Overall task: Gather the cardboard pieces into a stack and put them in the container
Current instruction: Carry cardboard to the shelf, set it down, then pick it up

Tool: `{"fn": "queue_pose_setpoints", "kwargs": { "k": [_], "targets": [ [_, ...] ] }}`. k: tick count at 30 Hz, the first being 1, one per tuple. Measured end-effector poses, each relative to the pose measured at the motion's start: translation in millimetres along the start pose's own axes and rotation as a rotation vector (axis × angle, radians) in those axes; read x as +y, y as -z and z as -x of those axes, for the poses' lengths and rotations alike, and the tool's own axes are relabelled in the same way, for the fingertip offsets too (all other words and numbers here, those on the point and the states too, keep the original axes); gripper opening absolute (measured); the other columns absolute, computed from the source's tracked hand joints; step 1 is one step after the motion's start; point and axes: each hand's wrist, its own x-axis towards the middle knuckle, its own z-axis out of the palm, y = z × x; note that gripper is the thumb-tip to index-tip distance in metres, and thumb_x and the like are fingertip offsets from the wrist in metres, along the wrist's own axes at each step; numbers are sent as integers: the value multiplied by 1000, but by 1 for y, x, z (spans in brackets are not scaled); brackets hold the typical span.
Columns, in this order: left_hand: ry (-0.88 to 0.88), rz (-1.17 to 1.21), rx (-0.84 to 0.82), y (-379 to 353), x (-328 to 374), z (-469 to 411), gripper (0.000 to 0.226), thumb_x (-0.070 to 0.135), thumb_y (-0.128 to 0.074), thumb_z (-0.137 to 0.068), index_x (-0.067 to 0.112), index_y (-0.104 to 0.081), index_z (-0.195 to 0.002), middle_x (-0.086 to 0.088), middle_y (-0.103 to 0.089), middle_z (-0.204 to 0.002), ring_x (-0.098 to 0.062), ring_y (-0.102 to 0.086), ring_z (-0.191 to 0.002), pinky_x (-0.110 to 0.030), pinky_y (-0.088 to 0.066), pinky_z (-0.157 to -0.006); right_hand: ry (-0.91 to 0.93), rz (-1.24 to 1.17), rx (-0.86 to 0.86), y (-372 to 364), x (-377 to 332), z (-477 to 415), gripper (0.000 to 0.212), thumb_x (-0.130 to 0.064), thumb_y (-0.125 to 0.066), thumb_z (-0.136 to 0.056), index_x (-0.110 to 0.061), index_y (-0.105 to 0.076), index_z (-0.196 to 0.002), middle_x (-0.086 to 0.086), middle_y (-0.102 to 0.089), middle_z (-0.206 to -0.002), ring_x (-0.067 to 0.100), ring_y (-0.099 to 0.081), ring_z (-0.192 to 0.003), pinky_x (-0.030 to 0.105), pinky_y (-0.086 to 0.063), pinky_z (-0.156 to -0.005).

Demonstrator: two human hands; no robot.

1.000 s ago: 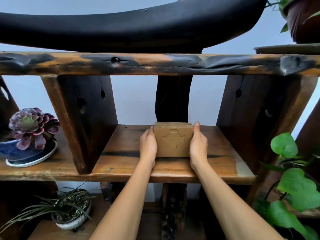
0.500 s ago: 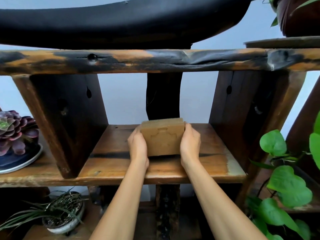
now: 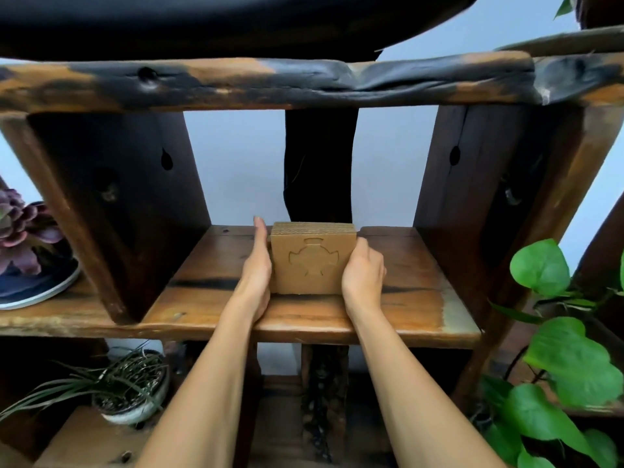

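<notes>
The wooden shelf (image 3: 398,292) is a rough, heavy board, orange-brown with a worn sheen, dark scorch-like streaks across the grain and a pale, rubbed patch at its right near corner. Thick dark uprights flank the bay, each with a small drop-shaped hole, and an uneven beam (image 3: 304,81) with blackened patches and a knot runs across above.

The stack of cardboard pieces (image 3: 312,261) stands on edge on this board, in the middle of the bay, its lower edge resting on the wood. It is plain tan corrugated card, matte, squarish with softly rounded top corners; the fluted edges of the many sheets show as fine ridges along the top. The near face carries a pressed outline (a rounded, cross-like shape with a small cap at the top).

The left hand (image 3: 258,268) lies flat against the left side of the stack, fingers straight and pointing to the far side, palm touching the card. The right hand (image 3: 363,273) is curled against the right side, fingers bent around the far edge, so the stack is pressed between both palms.

On the far left a purple rosette succulent (image 3: 20,228) sits in a blue glazed dish (image 3: 40,285). Below, a spiky grass-like plant (image 3: 111,380) grows from a pale round pot. Broad, glossy heart-shaped leaves (image 3: 574,359) hang at the right.
</notes>
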Motion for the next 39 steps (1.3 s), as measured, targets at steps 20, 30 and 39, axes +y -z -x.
{"fn": "queue_pose_setpoints", "kwargs": {
  "k": [20, 30, 39],
  "targets": [
    [-354, -193, -109, 12, -17, 26, 34, 31, -84, -82, 27, -68, -111, 9, -79, -102, -2, -73, -91, -18, -56, -76, 149, -28, -308, 18, 22, 8, 58, -58, -79, -74, -26, -61, -119, -4, -71, -114, 13, -67, -105, 39, -59, -91],
    [-310, -209, -199, 26, -34, 94, 50, 29, -89, -78, 21, -63, -120, 5, -75, -109, -3, -73, -92, -17, -57, -68, 121, -29, -253, 59, 22, 67, 47, -50, -77, -83, -20, -64, -117, -4, -72, -110, 11, -69, -101, 40, -60, -89],
    [-116, -146, -169, 52, -118, 151, 47, 24, -92, -75, 15, -65, -112, -4, -77, -110, -16, -74, -98, -32, -60, -83, -19, 112, -152, 87, 83, 154, 50, -58, -77, -76, -21, -69, -108, -4, -74, -102, 12, -71, -95, 44, -59, -89]
  ]
}}
